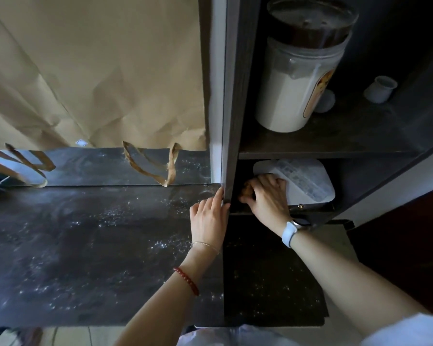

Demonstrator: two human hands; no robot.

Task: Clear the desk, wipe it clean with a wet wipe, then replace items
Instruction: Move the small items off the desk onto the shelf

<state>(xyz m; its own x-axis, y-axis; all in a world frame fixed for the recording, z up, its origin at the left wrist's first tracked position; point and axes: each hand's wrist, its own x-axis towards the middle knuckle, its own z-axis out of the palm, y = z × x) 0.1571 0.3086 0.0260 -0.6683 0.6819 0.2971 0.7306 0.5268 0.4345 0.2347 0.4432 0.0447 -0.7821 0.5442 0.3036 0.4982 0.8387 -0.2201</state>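
The dark desk top [85, 245] fills the lower left, speckled with shiny droplets or dust. My left hand [208, 219] rests with fingers apart against the front edge of the shelf unit's upright panel [231, 121]. My right hand [266, 196] reaches into the low shelf compartment and its fingers curl over a small brownish object [246, 189], mostly hidden in shadow. Right behind that hand lies a white pack with a clear lid [308, 183], which looks like a wet-wipe pack.
A large brown paper bag [98, 71] with woven handles [158, 166] leans against the wall at the desk's back. On the upper shelf stand a big white lidded canister [298, 78] and a small white cup [380, 89]. A dark red surface sits far right.
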